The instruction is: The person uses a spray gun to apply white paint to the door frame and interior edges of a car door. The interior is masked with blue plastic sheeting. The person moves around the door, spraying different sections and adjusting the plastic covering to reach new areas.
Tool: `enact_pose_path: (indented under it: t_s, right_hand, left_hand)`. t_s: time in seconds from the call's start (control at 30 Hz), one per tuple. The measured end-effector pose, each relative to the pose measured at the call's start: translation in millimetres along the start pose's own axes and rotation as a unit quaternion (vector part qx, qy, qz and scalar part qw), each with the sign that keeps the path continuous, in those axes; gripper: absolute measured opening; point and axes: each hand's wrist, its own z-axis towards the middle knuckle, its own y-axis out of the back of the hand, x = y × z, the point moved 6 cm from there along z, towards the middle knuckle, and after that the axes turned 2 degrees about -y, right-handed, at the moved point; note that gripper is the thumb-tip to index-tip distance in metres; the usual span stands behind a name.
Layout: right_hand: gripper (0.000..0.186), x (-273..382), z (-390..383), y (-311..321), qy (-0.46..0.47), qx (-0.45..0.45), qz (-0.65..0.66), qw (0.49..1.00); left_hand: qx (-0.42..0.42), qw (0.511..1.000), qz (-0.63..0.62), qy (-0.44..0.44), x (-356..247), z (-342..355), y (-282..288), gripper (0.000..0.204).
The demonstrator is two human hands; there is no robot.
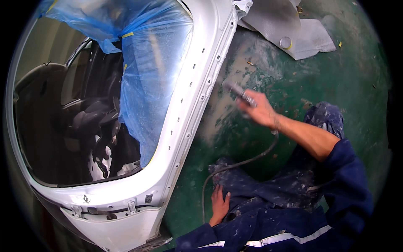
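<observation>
My right hand is wrapped round a dark, slim air tool with a metal-coloured body. The tool's tip is smeared by motion and points up and left, apart from the white car body. From below that hand a grey hose curves down past my leg. Fingers stretched out, my left hand lies on my dust-spotted blue trousers near the knee and holds nothing.
Blue plastic film, stuck with yellow tape, hangs over part of the car's window opening. A crumpled grey sheet with a round disc on it lies on the green floor, which has whitish dust and small scraps.
</observation>
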Motion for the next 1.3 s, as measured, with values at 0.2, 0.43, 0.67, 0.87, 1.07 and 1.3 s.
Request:
enact_pose_path:
  t_s: [0.2,0.43,0.67,0.87,1.07,1.3]
  right_hand:
    - [0.034,36.0,-40.7,-50.7,0.001,0.265,-0.035,0.964]
    - [0.031,32.1,26.5,0.2,-0.124,0.126,0.201,0.963]
    - [0.04,14.6,59.7,78.3,-0.125,-0.077,0.293,0.945]
    - [0.036,-1.7,37.3,59.9,-0.139,-0.013,0.226,0.964]
    - [0.031,11.5,57.0,58.2,-0.136,0.029,0.178,0.974]
    - [0.036,-22.0,66.2,111.5,-0.035,-0.246,0.086,0.965]
  left_hand:
    - [-0.002,1.0,-0.002,0.0,-10.8,-2.3,2.9,0.058]
    - [-0.01,0.999,-0.032,0.001,5.2,-11.6,-6.2,0.058]
    - [-0.004,0.999,-0.031,0.009,1.3,-4.5,-2.9,0.057]
    - [0.009,0.999,-0.035,0.029,-7.3,-2.3,0.2,0.058]
    - [0.019,0.999,-0.03,0.004,-2.7,-9.2,-2.4,0.06]
    - [0.035,0.999,-0.024,0.025,-20.8,-16.2,20.4,0.061]
